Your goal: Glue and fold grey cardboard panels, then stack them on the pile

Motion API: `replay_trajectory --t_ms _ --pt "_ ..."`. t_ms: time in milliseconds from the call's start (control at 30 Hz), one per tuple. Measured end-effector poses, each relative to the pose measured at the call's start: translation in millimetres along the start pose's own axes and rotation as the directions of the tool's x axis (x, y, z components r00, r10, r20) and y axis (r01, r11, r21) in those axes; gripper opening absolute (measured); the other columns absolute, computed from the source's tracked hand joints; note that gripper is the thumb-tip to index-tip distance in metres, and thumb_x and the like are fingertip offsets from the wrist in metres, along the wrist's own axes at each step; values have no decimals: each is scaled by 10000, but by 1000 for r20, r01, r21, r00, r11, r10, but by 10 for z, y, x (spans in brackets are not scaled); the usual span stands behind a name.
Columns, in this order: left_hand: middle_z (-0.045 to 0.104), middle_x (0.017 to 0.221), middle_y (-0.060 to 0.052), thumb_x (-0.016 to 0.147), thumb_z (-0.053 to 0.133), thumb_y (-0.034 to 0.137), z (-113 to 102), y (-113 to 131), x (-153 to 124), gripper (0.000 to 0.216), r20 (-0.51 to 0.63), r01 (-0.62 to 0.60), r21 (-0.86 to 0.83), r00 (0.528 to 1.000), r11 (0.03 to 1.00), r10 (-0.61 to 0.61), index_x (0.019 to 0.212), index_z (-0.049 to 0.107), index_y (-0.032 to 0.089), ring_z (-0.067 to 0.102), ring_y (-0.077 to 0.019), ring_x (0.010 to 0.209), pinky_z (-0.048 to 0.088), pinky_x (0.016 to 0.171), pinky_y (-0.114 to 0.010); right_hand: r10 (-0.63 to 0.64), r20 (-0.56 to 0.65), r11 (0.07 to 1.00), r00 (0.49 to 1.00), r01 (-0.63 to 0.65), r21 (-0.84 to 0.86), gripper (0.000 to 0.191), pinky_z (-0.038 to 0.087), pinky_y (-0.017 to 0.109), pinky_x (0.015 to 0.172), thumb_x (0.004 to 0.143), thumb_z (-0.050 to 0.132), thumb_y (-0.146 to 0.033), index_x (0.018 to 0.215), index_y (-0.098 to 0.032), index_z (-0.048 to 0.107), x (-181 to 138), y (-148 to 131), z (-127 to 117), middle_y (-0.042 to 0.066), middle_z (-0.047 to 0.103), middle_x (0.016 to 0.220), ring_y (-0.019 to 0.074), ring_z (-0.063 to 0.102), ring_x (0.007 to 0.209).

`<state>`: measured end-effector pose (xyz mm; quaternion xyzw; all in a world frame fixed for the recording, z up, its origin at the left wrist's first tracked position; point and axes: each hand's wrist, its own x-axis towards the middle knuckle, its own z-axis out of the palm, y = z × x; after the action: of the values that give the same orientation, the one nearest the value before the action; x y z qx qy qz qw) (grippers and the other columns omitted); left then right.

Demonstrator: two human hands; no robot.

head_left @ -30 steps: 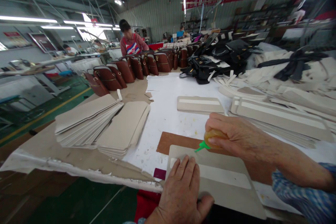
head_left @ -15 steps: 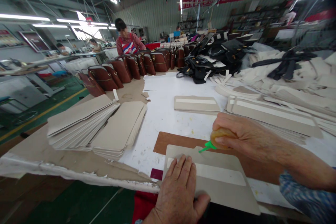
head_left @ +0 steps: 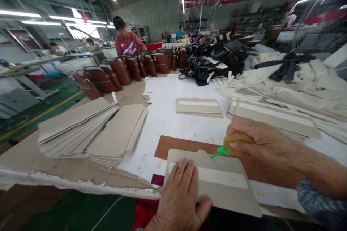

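A flat beige panel (head_left: pixel 222 191) with a pale strip along it lies at the table's near edge, partly over a brown board (head_left: pixel 176 145). My left hand (head_left: pixel 182 191) rests flat on the panel's left part, fingers stretched out. In my right hand (head_left: pixel 252 139) is an amber squeeze bottle (head_left: pixel 236 142) with a green nozzle, its fingers wrapped round it. The nozzle's tip points down and left at the panel's upper part, close to the small tab on its far edge. Whether the tip touches the surface I cannot tell.
Fanned beige panels (head_left: pixel 73 130) and another pile (head_left: pixel 119 131) lie on the left. Behind the panel sits a small stack (head_left: pixel 199 106), with a larger stack (head_left: pixel 276 115) to the right. Brown bags (head_left: pixel 119 72) stand in a row near a co-worker (head_left: pixel 128 41). Black bags (head_left: pixel 217 61) are heaped behind.
The nozzle tip has moved a little to the right along the panel's upper part, with my right hand. My left hand stays flat on the panel. The whole view has shifted slightly.
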<state>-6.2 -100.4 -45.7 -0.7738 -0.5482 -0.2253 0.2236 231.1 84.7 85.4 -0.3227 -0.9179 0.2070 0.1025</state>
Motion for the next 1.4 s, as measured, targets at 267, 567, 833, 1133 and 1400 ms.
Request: replay_trajectory --t_ms 267,567,833,1133,1400 --pt "749 1413 -151 1068 508 594 10 4 -17 610 6 4 -7 1000 1000 -4 1313 717 77 711 -330 1298 624 1060 -469 13 -11 1000 1000 -13 22 313 436 366 714 1080 549 -539 960 -261 629 -120 105 -14 22 680 913 238 638 802" --pt "749 1410 -161 1065 513 599 18 -11 -18 619 26 -11 -1 1000 1000 11 1320 711 70 709 -334 1305 643 1039 -475 -31 -28 999 999 31 22 205 423 356 726 1054 575 -422 956 -255 645 73 -142 33 18 666 957 227 615 835" --pt "738 1427 -165 1080 489 599 24 -26 -35 628 34 -13 -13 999 1000 13 1346 692 67 708 -340 1308 628 1054 -475 -74 -37 997 997 74 4 199 412 343 708 1032 588 -404 921 -249 646 122 -210 27 16 666 932 218 608 811" --pt "745 1418 -157 1087 480 584 12 -26 -26 604 21 -10 -8 1000 1000 10 1336 687 75 726 -335 1286 639 1039 -476 -8 -7 1000 1000 8 -11 225 412 350 678 1021 567 -422 877 -254 607 -33 -61 -85 27 673 882 241 614 775" --pt "759 1395 -146 1087 477 587 6 -26 3 601 1 -18 13 1000 1000 18 1320 691 76 732 -323 1272 641 1023 -467 67 -8 998 998 -67 -20 168 411 375 694 1035 523 -325 900 -254 594 -146 16 -132 27 668 853 231 606 762"
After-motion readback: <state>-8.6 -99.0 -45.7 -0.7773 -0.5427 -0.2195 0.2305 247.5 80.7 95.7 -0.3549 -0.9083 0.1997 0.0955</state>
